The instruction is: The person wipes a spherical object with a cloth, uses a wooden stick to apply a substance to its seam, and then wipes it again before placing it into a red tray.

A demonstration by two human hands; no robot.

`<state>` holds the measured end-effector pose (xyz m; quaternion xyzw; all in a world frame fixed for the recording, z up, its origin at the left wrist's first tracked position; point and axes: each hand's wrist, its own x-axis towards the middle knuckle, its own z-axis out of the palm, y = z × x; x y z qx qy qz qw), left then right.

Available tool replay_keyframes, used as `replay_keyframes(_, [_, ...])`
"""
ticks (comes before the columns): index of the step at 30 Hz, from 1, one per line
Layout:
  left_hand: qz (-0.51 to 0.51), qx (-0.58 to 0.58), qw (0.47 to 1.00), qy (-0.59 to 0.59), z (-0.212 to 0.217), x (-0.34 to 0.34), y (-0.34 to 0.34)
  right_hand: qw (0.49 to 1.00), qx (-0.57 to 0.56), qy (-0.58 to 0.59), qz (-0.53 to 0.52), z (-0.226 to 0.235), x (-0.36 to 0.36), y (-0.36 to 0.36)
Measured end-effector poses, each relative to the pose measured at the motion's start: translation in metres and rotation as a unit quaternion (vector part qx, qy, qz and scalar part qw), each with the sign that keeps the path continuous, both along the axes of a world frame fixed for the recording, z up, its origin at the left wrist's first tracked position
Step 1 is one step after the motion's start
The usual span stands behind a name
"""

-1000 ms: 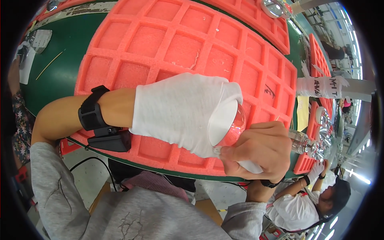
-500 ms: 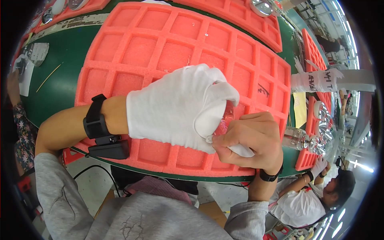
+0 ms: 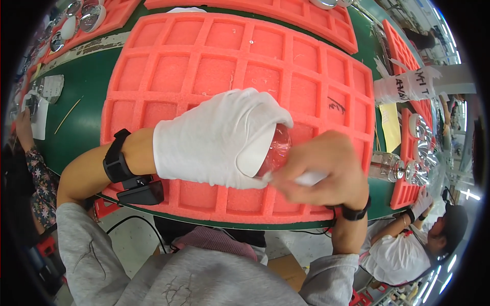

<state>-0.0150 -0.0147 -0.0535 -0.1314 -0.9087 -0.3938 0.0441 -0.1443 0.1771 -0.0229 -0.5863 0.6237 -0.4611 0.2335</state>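
My left hand [image 3: 219, 137], in a white glove, is wrapped around a clear glass piece [image 3: 277, 149] that shows the red foam through it. My bare right hand [image 3: 326, 171] sits against the glass on its right and pinches a small white piece [image 3: 309, 178], perhaps a cloth or sticker; I cannot tell which. Both hands hover over the near edge of a large red foam tray [image 3: 214, 66] with square pockets. A black band and device [image 3: 127, 173] sit on my left wrist.
The tray lies on a green table [image 3: 76, 86]. More red trays with shiny glass or metal parts [image 3: 421, 148] stand at right and far left. A person in white [image 3: 403, 245] works at lower right; another person's sleeve [image 3: 35, 168] is at left.
Both hands have stayed together on the glass piece, drifting slightly up and left over the tray. My right hand has shifted over the white piece against the glass.
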Motion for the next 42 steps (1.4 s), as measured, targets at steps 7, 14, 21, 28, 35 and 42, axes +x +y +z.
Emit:
replay_keyframes(7, [-0.014, 0.021, 1.000, 0.014, 0.000, 0.001, 0.000, 0.997, 0.011, -0.028, -0.077, 0.001, 0.004, -0.003])
replay_keyframes(14, [-0.007, 0.047, 0.998, 0.032, 0.003, 0.000, 0.004, 0.997, -0.016, -0.042, -0.057, -0.002, 0.006, -0.002])
replay_keyframes(21, [-0.040, -0.001, 0.997, 0.060, -0.004, -0.007, 0.004, 0.998, 0.016, -0.046, -0.049, 0.000, 0.003, 0.000])
replay_keyframes(28, [-0.034, 0.058, 0.997, 0.039, 0.001, 0.000, -0.008, 0.997, -0.006, 0.060, 0.058, 0.001, 0.003, 0.000])
replay_keyframes(35, [-0.033, 0.030, 0.999, 0.021, -0.002, 0.001, -0.007, 1.000, 0.013, -0.002, 0.000, 0.000, 0.005, -0.002])
replay_keyframes(42, [-0.057, 0.038, 0.998, -0.001, -0.003, 0.003, -0.009, 0.998, 0.014, 0.026, 0.052, 0.002, 0.005, 0.001])
